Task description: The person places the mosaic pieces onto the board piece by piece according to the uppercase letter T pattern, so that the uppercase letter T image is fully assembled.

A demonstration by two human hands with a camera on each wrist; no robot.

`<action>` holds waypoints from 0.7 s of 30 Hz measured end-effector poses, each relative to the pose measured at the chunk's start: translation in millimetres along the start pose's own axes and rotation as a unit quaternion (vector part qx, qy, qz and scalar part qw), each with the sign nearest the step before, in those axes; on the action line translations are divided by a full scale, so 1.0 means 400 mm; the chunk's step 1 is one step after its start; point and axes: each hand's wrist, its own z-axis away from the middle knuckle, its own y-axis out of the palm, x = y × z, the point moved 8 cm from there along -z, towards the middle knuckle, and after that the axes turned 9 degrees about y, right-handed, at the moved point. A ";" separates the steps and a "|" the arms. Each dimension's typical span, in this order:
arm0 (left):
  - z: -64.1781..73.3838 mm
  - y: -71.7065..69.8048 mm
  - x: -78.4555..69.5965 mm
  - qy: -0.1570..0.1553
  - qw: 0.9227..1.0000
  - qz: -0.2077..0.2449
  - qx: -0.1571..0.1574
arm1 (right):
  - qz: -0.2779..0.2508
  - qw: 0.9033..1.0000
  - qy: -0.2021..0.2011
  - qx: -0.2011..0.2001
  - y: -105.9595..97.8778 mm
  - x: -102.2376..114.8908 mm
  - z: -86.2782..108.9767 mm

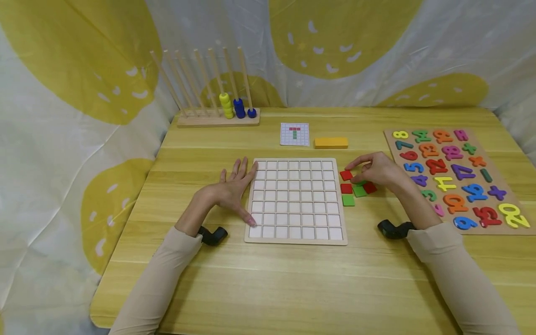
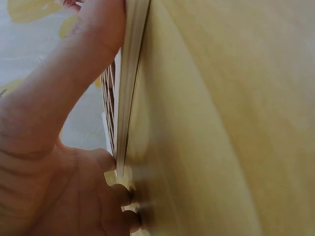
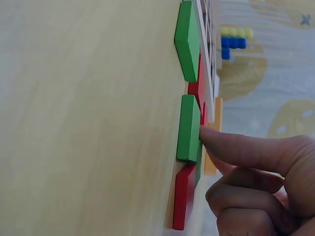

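Observation:
A wooden grid board (image 1: pixel 295 241) with white squares lies in front of me. My left hand (image 1: pixel 229 190) is spread along its left edge, index fingertip near the upper corner and thumb over the lower squares. In the left wrist view, the left thumb (image 2: pixel 74 64) lies against the board's side (image 2: pixel 132 73). Right of the board, my right hand (image 1: pixel 377 168) pinches a red square tile (image 1: pixel 345 175) between index finger and thumb, the other fingers curled. Around it lie another red tile (image 1: pixel 346 188), green tiles (image 1: pixel 348 200) and a red tile (image 1: pixel 370 187), partly overlapping.
A card with a T pattern (image 1: pixel 295 134) and a yellow-orange block (image 1: pixel 331 143) lie behind the board. A bead abacus (image 1: pixel 218 121) stands at the back left. On the right is a number board (image 1: pixel 439 184) with coloured numerals and signs. Patterned cloth hangs behind the table.

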 end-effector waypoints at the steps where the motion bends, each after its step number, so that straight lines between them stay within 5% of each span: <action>1: 0.000 0.000 0.000 0.000 1.000 0.000 0.000 | -0.004 1.000 0.002 0.004 0.002 -0.001 -0.002; 21: 0.001 0.001 0.007 -0.001 1.000 0.004 0.000 | 0.031 0.999 0.014 -0.030 -0.011 0.001 -0.014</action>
